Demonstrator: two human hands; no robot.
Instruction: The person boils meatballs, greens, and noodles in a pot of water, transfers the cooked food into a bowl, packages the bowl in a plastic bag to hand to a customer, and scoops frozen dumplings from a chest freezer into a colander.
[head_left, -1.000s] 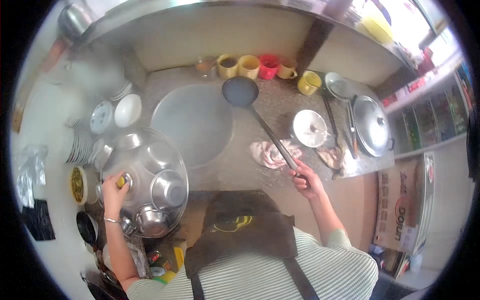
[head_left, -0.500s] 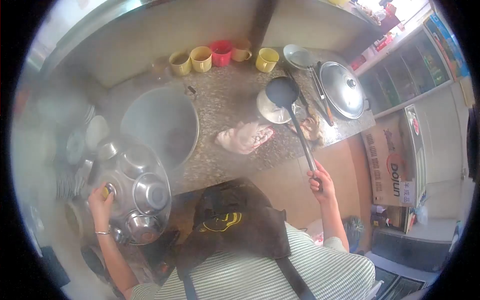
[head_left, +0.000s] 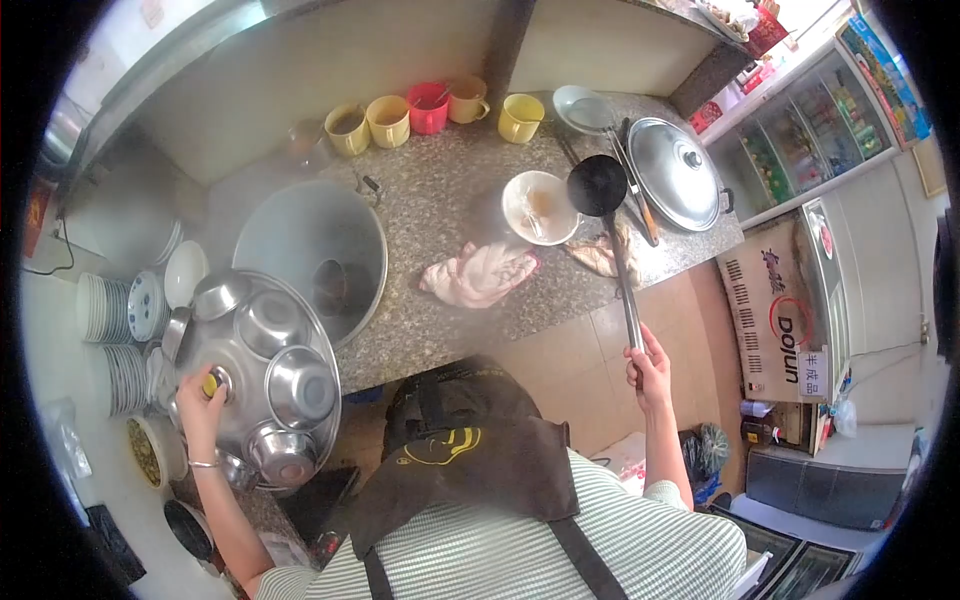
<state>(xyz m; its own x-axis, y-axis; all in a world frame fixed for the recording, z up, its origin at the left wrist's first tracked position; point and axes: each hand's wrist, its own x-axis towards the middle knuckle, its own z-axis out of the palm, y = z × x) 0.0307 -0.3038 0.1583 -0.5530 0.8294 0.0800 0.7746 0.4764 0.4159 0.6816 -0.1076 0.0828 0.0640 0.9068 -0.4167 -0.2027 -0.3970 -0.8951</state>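
Holding steel lid in left hand, long ladle in right

Pinching yellow-topped knob (head_left: 212,384) of wide steel lid (head_left: 240,423) with left hand (head_left: 203,402), nearly closed; showing steel bowls (head_left: 302,388) on lid, set around knob; overlapping near rim of big round pot (head_left: 375,235) in view, can't tell if touching.

Gripping handle end of long ladle (head_left: 597,186) with right hand (head_left: 652,372), mostly closed, wrapping fingers around it; pointing dark ladle head away from body, over counter (head_left: 430,200), in view between white bowl (head_left: 540,207) and lidded pan (head_left: 672,175).

Showing crumpled pink cloth (head_left: 480,275) on counter, beyond and left of right hand; showing row of mugs (head_left: 428,110) farther out, along back wall; showing stacked plates (head_left: 105,305) outward of left hand, plus white container (head_left: 172,450) with greenish food just beside left wrist.
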